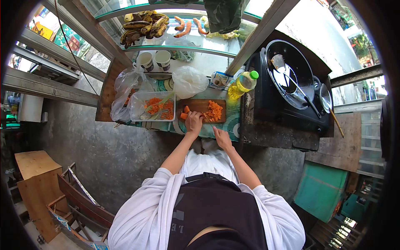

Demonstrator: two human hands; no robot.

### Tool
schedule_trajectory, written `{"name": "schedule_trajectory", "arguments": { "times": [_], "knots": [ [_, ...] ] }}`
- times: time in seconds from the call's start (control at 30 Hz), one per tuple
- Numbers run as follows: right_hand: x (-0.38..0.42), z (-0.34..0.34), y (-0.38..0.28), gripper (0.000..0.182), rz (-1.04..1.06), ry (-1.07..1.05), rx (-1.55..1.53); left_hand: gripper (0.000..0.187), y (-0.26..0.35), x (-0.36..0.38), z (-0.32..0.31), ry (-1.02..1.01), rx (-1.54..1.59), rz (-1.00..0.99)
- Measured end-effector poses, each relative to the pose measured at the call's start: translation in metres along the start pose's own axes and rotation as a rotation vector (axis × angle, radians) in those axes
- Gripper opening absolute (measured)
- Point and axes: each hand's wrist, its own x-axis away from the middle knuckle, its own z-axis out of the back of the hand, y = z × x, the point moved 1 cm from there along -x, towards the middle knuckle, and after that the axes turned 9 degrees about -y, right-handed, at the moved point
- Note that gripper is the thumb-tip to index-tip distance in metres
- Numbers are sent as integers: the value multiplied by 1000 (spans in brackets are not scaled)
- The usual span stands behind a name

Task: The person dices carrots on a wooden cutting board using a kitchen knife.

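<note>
A small wooden cutting board [196, 105] lies on the counter in front of me. On its right side is a heap of diced carrot [214, 111], and thick carrot chunks [186, 110] sit at its left end. My left hand [193, 122] is closed over the board's near edge, its fingertips pressed on a carrot piece that they mostly cover. My right hand [222, 137] grips a knife [207, 118], whose thin blade reaches over the board beside the left fingertips. Left of the board stands a clear plastic container [134, 102] with shredded carrot [155, 107] and a green spoon [167, 98].
A yellow oil bottle [242, 85] with a green cap stands right of the board, near a black stove [266, 112] carrying a wok [306, 56]. Plastic bags [189, 81] and paper cups [162, 60] are behind. Bananas [143, 26] lie on the glass shelf above.
</note>
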Motion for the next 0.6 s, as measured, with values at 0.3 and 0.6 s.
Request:
{"name": "schedule_trajectory", "arguments": {
  "times": [0.3, 0.6],
  "knots": [
    [-2, -1, -6, 60, 56, 84, 66, 14, 1, 1, 2, -4, 29, 5],
    [-6, -3, 10, 57, 24, 1, -26, 14, -1, 0, 0, 59, -29, -86]
  ]
}}
